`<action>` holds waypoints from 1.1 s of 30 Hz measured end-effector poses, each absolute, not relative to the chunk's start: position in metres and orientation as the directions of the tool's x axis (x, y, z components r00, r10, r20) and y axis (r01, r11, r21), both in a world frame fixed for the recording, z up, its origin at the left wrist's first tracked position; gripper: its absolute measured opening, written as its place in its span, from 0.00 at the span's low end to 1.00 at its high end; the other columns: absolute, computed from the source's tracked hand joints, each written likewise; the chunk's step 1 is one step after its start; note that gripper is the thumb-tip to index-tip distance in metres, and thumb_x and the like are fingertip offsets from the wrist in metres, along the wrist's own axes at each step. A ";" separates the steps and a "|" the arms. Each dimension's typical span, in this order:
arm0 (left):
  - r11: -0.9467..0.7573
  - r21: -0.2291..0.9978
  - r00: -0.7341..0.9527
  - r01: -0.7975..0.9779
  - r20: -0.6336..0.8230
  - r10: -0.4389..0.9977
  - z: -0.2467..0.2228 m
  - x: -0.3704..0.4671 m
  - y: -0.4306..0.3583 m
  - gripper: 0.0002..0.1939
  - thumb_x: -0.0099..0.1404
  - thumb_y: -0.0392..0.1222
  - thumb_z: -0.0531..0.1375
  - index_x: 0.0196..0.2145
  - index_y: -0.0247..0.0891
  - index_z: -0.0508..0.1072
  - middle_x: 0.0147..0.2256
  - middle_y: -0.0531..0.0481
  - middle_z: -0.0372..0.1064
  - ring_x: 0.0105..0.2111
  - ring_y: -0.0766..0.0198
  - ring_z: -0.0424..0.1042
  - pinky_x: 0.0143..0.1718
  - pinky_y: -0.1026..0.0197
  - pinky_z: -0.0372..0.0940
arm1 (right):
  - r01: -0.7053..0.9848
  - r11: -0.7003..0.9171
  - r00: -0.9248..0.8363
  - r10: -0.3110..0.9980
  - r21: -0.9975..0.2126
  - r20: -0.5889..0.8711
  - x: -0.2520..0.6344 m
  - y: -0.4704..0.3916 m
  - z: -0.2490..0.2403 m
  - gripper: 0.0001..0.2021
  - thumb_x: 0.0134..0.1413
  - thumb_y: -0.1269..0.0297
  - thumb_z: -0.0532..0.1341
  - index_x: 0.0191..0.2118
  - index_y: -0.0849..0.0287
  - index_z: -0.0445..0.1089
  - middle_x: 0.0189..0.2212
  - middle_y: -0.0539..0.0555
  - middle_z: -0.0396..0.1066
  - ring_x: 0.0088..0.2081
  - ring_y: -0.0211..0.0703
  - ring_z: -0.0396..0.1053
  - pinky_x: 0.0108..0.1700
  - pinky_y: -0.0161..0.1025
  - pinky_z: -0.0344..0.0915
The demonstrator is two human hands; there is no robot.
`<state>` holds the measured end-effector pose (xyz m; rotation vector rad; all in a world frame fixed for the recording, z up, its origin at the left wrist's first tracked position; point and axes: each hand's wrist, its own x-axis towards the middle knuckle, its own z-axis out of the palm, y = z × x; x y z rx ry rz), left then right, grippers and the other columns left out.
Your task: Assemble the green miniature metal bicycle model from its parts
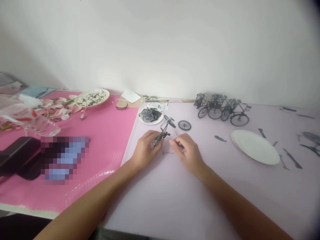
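Note:
My left hand [147, 148] is closed around a small model bicycle frame [165, 128], whose handlebar end points away from me. My right hand [186, 150] is pinched on a small dark tool [179, 144] just right of the frame; the tool is mostly hidden by the fingers. A loose spoked wheel [184, 125] lies beyond my right hand. Behind my left hand, a white plate [140, 120] holds several small wheels and dark parts. A thin dark piece [168, 153] rests on the table between my hands.
Several model bicycles [222, 108] stand by the wall at right. White oval plates [255, 146] and scattered dark parts [292, 158] lie far right. On the pink cover [100, 160] are a dish of pale bits [93, 97], a clear container [37, 123] and black objects [20, 156].

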<state>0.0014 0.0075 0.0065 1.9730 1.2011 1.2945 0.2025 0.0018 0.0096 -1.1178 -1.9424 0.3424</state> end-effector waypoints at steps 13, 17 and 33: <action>-0.016 0.998 0.075 -0.059 0.020 0.997 0.021 -0.001 0.011 0.24 0.67 0.55 0.66 0.52 0.36 0.75 0.52 0.39 0.77 0.49 0.50 0.80 0.44 0.57 0.74 | 0.655 0.474 -0.183 0.855 -0.589 0.484 0.208 0.010 0.001 0.13 0.70 0.61 0.58 0.55 0.53 0.73 0.46 0.59 0.76 0.55 0.57 0.63 0.59 0.58 0.62; -0.023 0.998 0.142 -0.067 0.032 0.989 0.020 0.000 0.008 0.22 0.66 0.54 0.67 0.51 0.36 0.76 0.52 0.39 0.77 0.50 0.49 0.80 0.49 0.54 0.74 | 0.494 0.380 -0.090 0.917 -0.782 0.389 0.206 0.007 0.001 0.15 0.72 0.58 0.54 0.58 0.51 0.70 0.55 0.59 0.73 0.59 0.54 0.65 0.60 0.55 0.65; -0.183 0.982 0.142 0.043 0.176 0.974 0.014 0.002 0.004 0.14 0.70 0.48 0.64 0.46 0.35 0.79 0.41 0.43 0.79 0.41 0.58 0.78 0.43 0.59 0.73 | 0.049 0.175 0.012 0.984 -0.983 0.176 0.202 0.010 -0.003 0.12 0.59 0.55 0.67 0.44 0.56 0.77 0.42 0.57 0.80 0.44 0.49 0.78 0.47 0.45 0.74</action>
